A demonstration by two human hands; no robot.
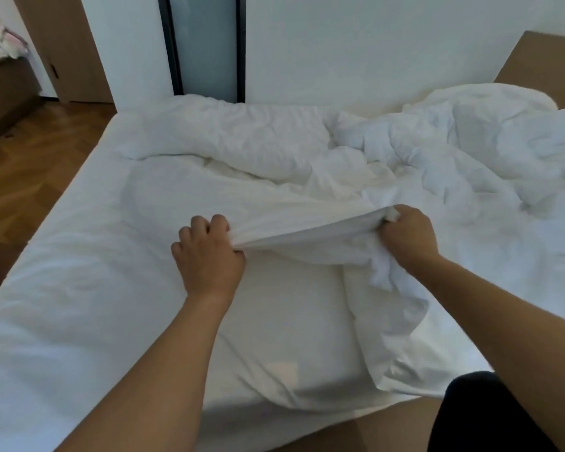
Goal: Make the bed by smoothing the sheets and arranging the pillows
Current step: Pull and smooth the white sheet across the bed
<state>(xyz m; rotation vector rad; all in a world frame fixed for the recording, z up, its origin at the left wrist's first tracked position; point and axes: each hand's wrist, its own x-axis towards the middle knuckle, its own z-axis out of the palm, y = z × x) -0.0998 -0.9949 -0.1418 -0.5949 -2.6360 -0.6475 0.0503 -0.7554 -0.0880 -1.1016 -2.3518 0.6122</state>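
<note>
Both my hands, left [206, 256] and right [408, 239], grip the sheet [300, 223] edge; smoothing underway; next, pull taut.

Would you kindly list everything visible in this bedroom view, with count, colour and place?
crumpled white duvet: one, white, bunched across far and right of bed; near edge lifted by both hands
white fitted bed sheet: one, white, covering the mattress, bare at left
brown wooden parquet floor: one, brown, left of bed
dark-framed frosted glass panel: one, grey-blue, in far wall
brown headboard panel: one, brown, far right
brown bed with pink bedding: one, far left
left hand: one, grip on duvet edge
right hand: one, grip on duvet edge
</note>
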